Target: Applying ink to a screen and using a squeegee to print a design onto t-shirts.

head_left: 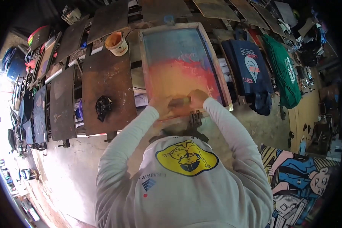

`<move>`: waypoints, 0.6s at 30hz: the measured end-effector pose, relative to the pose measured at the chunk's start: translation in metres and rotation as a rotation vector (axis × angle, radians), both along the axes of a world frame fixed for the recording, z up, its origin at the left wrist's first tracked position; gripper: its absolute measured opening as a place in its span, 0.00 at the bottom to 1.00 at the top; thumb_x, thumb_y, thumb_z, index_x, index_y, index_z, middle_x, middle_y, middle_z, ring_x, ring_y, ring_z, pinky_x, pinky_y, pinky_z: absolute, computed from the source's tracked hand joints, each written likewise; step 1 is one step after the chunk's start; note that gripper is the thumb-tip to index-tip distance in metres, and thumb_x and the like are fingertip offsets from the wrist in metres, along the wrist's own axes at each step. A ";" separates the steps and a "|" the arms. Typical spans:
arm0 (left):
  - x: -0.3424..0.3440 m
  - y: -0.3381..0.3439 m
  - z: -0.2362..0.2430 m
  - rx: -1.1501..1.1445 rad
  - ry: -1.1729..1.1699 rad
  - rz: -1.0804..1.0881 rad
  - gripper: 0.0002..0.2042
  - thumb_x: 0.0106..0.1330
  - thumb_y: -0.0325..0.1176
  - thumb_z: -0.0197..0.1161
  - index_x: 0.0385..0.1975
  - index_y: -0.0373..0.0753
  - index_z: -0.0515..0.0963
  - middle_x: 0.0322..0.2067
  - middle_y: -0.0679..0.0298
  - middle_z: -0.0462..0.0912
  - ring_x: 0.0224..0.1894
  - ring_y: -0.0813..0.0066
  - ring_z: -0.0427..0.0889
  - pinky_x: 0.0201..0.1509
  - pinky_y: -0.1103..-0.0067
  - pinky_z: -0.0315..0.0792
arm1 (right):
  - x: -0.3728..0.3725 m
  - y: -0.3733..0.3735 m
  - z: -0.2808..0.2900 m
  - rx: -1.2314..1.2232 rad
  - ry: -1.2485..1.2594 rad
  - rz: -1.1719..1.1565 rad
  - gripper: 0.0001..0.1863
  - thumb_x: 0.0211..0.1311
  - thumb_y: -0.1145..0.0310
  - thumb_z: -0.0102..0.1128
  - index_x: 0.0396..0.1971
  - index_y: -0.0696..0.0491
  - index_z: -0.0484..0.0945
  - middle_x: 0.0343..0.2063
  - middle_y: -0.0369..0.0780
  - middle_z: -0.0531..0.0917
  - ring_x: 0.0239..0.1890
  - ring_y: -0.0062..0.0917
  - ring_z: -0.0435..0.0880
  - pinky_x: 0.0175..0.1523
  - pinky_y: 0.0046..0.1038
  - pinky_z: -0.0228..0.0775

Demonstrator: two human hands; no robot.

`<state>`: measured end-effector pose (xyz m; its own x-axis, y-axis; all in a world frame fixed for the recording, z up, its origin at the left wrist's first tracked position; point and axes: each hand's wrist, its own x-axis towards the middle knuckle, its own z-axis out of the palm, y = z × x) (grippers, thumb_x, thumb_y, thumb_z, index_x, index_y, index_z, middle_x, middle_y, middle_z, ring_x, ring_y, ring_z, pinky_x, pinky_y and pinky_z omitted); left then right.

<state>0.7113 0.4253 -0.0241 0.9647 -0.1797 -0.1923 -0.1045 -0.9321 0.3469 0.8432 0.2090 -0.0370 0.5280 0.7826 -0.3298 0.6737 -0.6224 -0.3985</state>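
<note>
A wood-framed printing screen (pixel 171 41) lies in front of me, its mesh blue at the far end and smeared red and yellow toward me. Both my hands are over its near end. My right hand (pixel 198 98) is closed around one end of a short dark bar-like thing (pixel 177 102), whose exact kind is too blurred to tell. At the other end of that thing is my left hand (pixel 160 108), its fingers smeared and hard to make out. A hinge-like metal clamp (pixel 195 118) sits at the screen's near edge, below my right hand.
On the brown board (pixel 114 79) to the left stand an orange-stained bucket (pixel 116 43) and a crumpled black bundle (pixel 103 107). Dark blue printed bags (pixel 249 68) and green printed cloth (pixel 283 72) lie to the right. More boards line the back. A painted panel (pixel 300 178) is at lower right.
</note>
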 end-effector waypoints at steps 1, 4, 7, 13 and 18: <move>0.006 0.003 0.000 -0.048 0.010 0.009 0.26 0.61 0.44 0.67 0.59 0.44 0.73 0.47 0.52 0.84 0.52 0.51 0.82 0.57 0.62 0.74 | 0.008 0.005 -0.003 -0.033 -0.016 0.015 0.15 0.43 0.61 0.66 0.33 0.50 0.88 0.34 0.46 0.88 0.39 0.45 0.87 0.49 0.43 0.79; 0.024 0.016 0.003 -0.074 0.014 0.018 0.30 0.60 0.43 0.68 0.63 0.48 0.71 0.50 0.52 0.83 0.53 0.52 0.81 0.59 0.61 0.73 | 0.037 0.023 -0.005 -0.064 -0.049 0.063 0.16 0.43 0.60 0.67 0.33 0.50 0.88 0.34 0.47 0.87 0.39 0.44 0.87 0.48 0.42 0.79; 0.040 0.030 0.006 -0.091 -0.148 0.004 0.27 0.58 0.50 0.69 0.54 0.42 0.77 0.41 0.48 0.85 0.45 0.46 0.84 0.52 0.59 0.77 | 0.061 0.042 -0.002 -0.034 -0.029 0.028 0.14 0.43 0.62 0.66 0.31 0.50 0.87 0.33 0.47 0.87 0.40 0.44 0.87 0.48 0.43 0.79; 0.075 0.042 -0.008 0.021 -0.316 0.096 0.23 0.55 0.48 0.72 0.46 0.41 0.79 0.40 0.49 0.86 0.45 0.47 0.84 0.50 0.59 0.77 | 0.085 0.060 -0.008 -0.018 -0.179 -0.052 0.11 0.45 0.64 0.68 0.31 0.51 0.86 0.33 0.48 0.87 0.41 0.45 0.87 0.47 0.44 0.79; 0.077 0.038 -0.033 -0.034 -0.102 0.249 0.19 0.51 0.44 0.76 0.36 0.39 0.80 0.36 0.51 0.85 0.42 0.48 0.84 0.48 0.60 0.76 | 0.079 0.047 -0.029 0.079 -0.242 -0.009 0.12 0.51 0.59 0.66 0.32 0.50 0.86 0.32 0.50 0.86 0.39 0.45 0.87 0.43 0.46 0.79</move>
